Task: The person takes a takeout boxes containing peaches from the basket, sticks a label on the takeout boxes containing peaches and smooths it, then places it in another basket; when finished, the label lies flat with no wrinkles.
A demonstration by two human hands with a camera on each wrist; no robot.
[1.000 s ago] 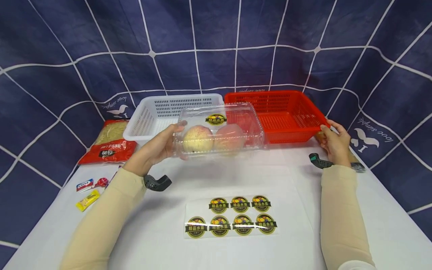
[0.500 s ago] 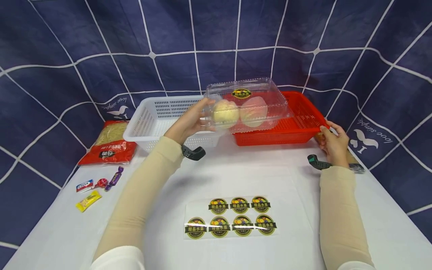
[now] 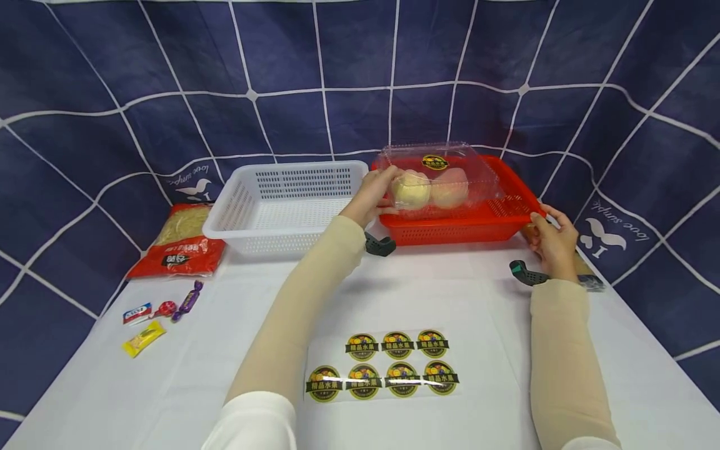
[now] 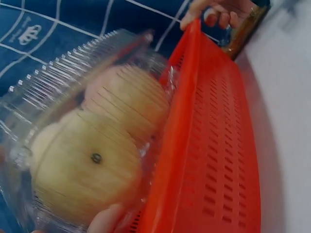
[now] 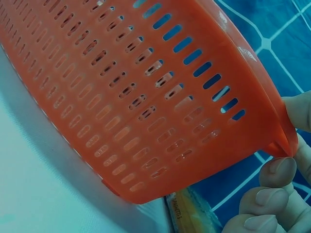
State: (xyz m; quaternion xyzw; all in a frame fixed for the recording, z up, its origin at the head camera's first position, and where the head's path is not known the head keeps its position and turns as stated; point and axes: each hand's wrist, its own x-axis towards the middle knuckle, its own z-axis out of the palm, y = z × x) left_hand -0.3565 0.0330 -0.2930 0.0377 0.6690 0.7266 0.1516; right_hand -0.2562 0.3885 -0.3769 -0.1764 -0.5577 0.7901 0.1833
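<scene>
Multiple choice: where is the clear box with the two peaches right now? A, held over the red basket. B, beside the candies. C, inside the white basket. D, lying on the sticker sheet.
A: the left hand holds the clear box at the red basket, whose corner the right hand grips.

White-covered table (image 3: 495, 312) carries: white perforated plastic basket (image 3: 287, 206), red perforated plastic basket (image 3: 455, 225), red noodle packet (image 3: 180, 240), wrapped candies (image 3: 160, 315), round-label sticker sheet (image 3: 382, 365).

- Bright, even light from overhead; soft shadows on the tabletop (image 3: 484, 294) beneath the arms.
- Glare streaks the sticker sheet (image 3: 382, 365).
- Head view bows at its edges.
- Left wrist view is blurred close up.
</scene>
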